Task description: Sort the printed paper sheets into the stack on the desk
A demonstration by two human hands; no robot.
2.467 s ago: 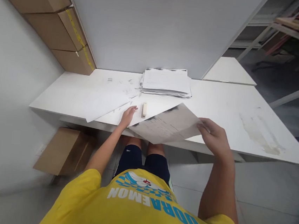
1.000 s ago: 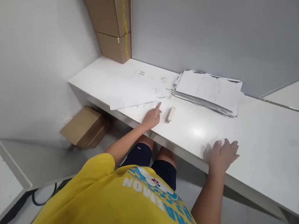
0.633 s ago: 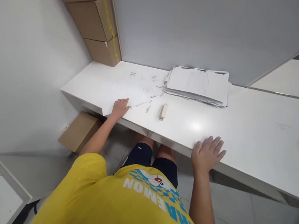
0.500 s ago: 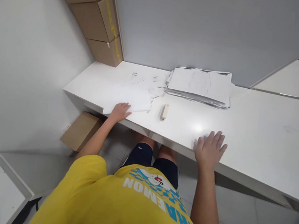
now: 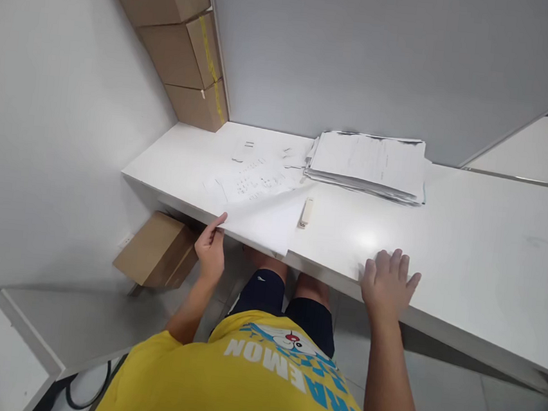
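Observation:
My left hand (image 5: pixel 211 245) is at the desk's front edge, thumb and fingers pinched on a corner of a white paper sheet (image 5: pixel 277 219). That sheet curves up off the desk on the left, and part of it hangs over the front edge. Just right of the paper lies a small cream object (image 5: pixel 306 213), which looks like a stapler. My right hand (image 5: pixel 387 280) rests flat on the desk's edge further right, fingers spread, holding nothing. Behind the sheet, printed marks (image 5: pixel 259 181) show on the white surface; I cannot tell whether they are on another sheet.
A thick stack of printed papers (image 5: pixel 368 160) lies against the grey panel (image 5: pixel 356 58) at the back of the white desk (image 5: pixel 483 251). Cardboard boxes (image 5: pixel 194 104) are piled at the back left. Another cardboard box (image 5: pixel 150 252) sits below the desk's left end.
My left hand went from lying on the paper to pinching its corner; the sheet moved right and towards me, its left side now lifted. My right hand stayed on the desk edge.

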